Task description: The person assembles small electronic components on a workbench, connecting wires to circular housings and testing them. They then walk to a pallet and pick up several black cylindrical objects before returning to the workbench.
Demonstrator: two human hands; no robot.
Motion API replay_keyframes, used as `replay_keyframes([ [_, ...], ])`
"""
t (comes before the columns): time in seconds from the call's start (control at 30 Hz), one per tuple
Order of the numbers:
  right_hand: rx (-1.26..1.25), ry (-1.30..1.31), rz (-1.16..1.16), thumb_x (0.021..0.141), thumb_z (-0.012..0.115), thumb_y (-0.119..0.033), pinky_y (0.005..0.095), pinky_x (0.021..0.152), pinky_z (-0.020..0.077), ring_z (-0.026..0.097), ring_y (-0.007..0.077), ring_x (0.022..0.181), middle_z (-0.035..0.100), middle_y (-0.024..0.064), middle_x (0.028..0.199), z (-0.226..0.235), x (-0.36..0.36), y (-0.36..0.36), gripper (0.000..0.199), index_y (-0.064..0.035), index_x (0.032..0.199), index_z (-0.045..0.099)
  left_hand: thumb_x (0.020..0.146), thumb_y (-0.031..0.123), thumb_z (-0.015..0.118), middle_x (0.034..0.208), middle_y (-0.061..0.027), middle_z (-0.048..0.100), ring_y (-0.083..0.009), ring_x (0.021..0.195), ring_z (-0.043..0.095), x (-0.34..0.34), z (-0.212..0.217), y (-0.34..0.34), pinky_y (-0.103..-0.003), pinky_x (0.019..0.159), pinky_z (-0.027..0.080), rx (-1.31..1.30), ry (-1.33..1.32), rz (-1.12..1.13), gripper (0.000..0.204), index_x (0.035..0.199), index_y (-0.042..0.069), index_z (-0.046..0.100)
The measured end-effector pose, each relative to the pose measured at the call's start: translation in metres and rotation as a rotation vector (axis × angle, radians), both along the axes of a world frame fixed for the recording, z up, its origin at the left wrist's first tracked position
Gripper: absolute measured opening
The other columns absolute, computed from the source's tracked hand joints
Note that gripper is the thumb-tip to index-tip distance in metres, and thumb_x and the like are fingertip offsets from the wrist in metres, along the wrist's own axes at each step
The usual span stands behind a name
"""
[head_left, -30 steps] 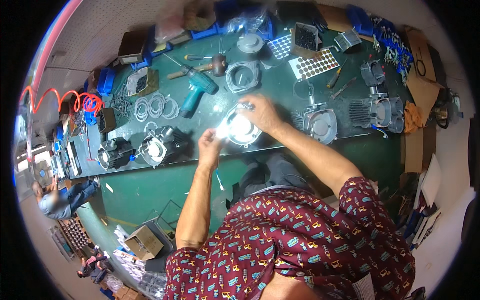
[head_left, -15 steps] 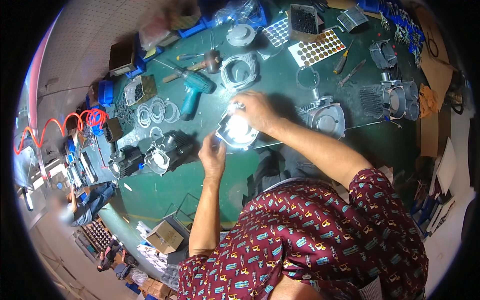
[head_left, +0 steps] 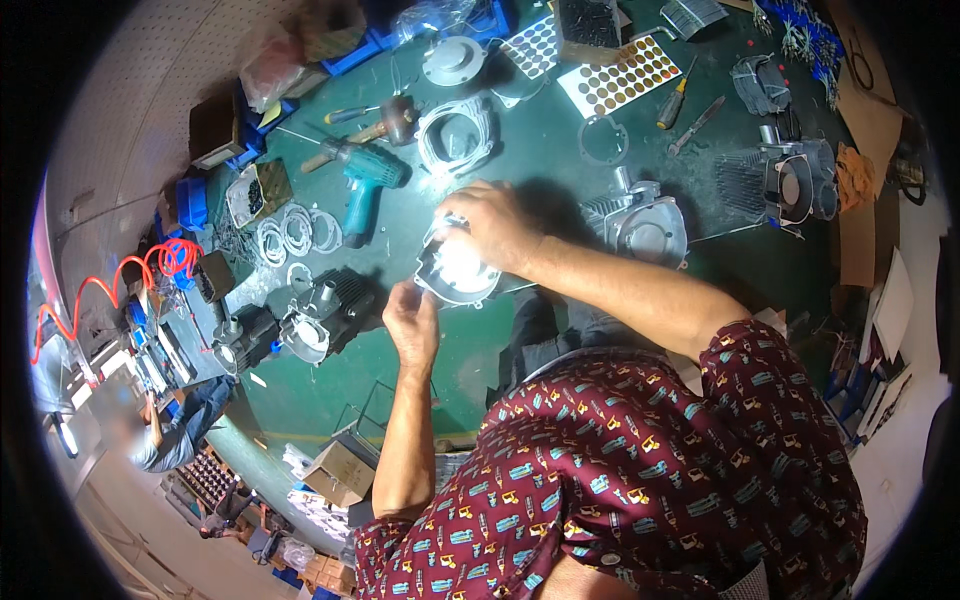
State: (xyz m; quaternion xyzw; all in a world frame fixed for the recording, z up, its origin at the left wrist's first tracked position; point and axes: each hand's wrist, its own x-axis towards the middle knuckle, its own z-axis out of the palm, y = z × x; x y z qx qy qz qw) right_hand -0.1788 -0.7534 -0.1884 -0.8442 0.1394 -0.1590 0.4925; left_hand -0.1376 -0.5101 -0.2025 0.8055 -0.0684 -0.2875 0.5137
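Round silver cast-metal housing cover (head_left: 455, 268) lies on the green workbench top (head_left: 540, 150), near the bench's front edge and directly ahead of my chest; glare from a lamp washes out its centre, so I cannot read its inner detail.

Head view, hands:
- My right hand (head_left: 492, 225) rests over the upper right rim of the cover, fingers curled down onto it and gripping the rim.
- My left hand (head_left: 411, 322) sits just below and left of the cover, fingers bent and pinched together close to its lower edge. Whether they hold a small part, I cannot tell.

Head view, surroundings:
- A teal cordless drill (head_left: 365, 185) lies up and left of the cover, apart from it.
- A wooden-handled hammer (head_left: 375, 125) lies beyond the drill.
- Several thin white gasket rings (head_left: 290, 232) lie flat to the left of the drill.
- A black finned engine block (head_left: 325, 310) stands left of my left hand, near it.
- A silver finned cylinder casting (head_left: 640, 225) stands right of my right forearm.
- A white square-framed casting (head_left: 455, 135) lies further back, above my right hand.
- A perforated tray of small gold discs (head_left: 625, 75) lies at the rear of the bench.
- A yellow-handled screwdriver (head_left: 675, 95) lies just right of that tray.
- A coiled orange air hose (head_left: 150, 265) hangs at the left end of the bench.
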Motion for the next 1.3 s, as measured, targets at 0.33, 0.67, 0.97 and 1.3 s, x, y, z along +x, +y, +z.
replay_keyframes([
  [0.33,0.058,-0.004,0.036,0.079,0.079,-0.021,0.0443,0.087,0.0478,0.067,0.0306,0.097,0.073,0.0096,0.096,-0.006,-0.002,-0.004,0.021,-0.0083,0.094,0.072,0.098,0.006,0.066,0.090,-0.0046,0.068,-0.0099,0.074,0.063,0.001,0.021,-0.016,-0.027,0.065,0.055,-0.073,0.127,0.062,0.009,0.102,-0.002,0.062],
  [0.67,-0.064,0.076,0.060,0.081,0.077,-0.022,0.0434,0.088,0.0468,0.066,0.0292,0.099,0.073,0.0083,0.100,0.005,0.006,0.004,0.022,-0.0096,0.098,0.073,0.100,0.004,0.062,0.092,-0.0018,0.068,-0.0094,0.077,0.063,0.012,0.031,-0.014,-0.027,0.068,0.056,-0.066,0.297,0.104,0.001,0.100,0.003,0.062],
  [0.97,-0.158,0.116,0.109,0.082,0.076,-0.026,0.0445,0.091,0.0419,0.063,0.0252,0.102,0.072,0.0025,0.100,0.009,0.012,0.023,0.021,-0.0127,0.098,0.072,0.100,0.002,0.058,0.089,-0.0018,0.064,-0.0087,0.076,0.063,0.000,0.019,-0.001,-0.028,0.067,0.059,0.039,0.152,0.099,0.003,0.097,0.002,0.057],
  [1.3,-0.174,0.122,0.111,0.083,0.075,-0.027,0.0420,0.091,0.0428,0.064,0.0253,0.103,0.072,0.0027,0.101,0.011,0.011,0.016,0.022,-0.0138,0.100,0.072,0.099,0.010,0.064,0.095,-0.0045,0.070,-0.0125,0.078,0.065,0.026,0.021,0.012,-0.028,0.073,0.055,-0.130,0.631,0.117,0.017,0.110,-0.003,0.066],
])
